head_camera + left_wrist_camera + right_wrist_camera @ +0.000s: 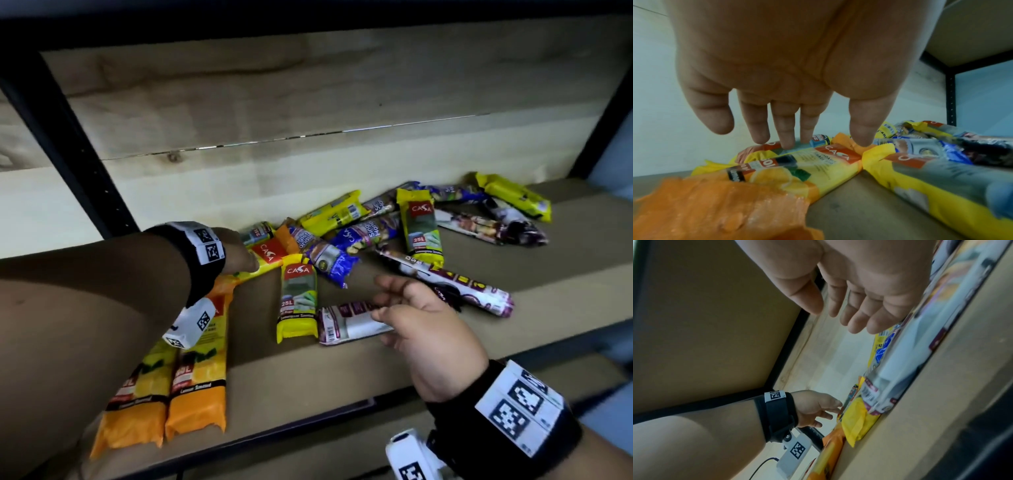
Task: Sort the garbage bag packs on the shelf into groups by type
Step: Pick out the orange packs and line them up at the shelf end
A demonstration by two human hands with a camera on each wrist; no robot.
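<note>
1. While we sort the packs on the shelf (342, 370), two orange packs (164, 387) already lie side by side at the front left, so one group looks started.
2. Our left hand (239, 255) reaches over a third orange pack (803, 164) at the left end of the mixed pile (394, 222). Its fingers (786, 136) are straight and loose, with the tips down on the packs behind it. It grips nothing yet.
3. Our right hand (421, 318) hovers just over a white and purple pack (349, 322) near the front edge. Its fingers are spread and loose, and it holds nothing.
4. A yellow pack (297, 301) lies between our two hands.
5. We think the step now is picking the next pack for a group.
6. Next, we think each hand must close on one pack only. The wraps look slick and the packs overlap, so a neighbor could slide along.
7. More yellow, blue and purple packs wait in the pile, so much sorting is left.
</note>
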